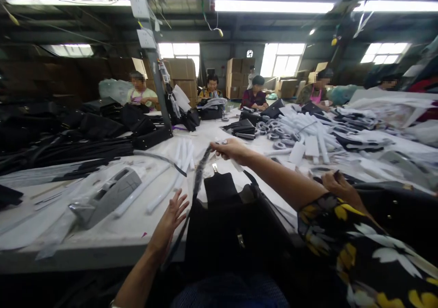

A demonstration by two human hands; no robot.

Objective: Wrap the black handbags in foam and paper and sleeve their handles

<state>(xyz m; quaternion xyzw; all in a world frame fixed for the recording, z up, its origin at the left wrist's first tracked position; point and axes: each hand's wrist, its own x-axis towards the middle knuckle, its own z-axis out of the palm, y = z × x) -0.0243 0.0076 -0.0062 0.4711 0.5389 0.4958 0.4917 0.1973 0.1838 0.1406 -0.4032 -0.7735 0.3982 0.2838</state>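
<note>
My right hand point(230, 150), reaching across from the right in a floral sleeve, pinches the upper end of a dark strap point(199, 173). Motion blurs this strap, which hangs down along the left side of a black bag point(219, 226). A bit of white material shows just under the right fingers. My left hand point(173, 216) is open, fingers spread, just left of the strap and bag. The bag lies at the table edge over my lap, its flap point(221, 189) pointing away, with a metal clasp point(215, 167) at the tip and another metal fitting point(241, 240) lower down.
A grey tape dispenser point(109, 198) and white tubes point(164, 189) lie left. Black bag parts point(102, 121) are heaped beyond, near a metal post point(160, 84). Wrapped handles point(301, 130) pile up at right. Another person's hand point(342, 189) is close on my right; several people sit opposite.
</note>
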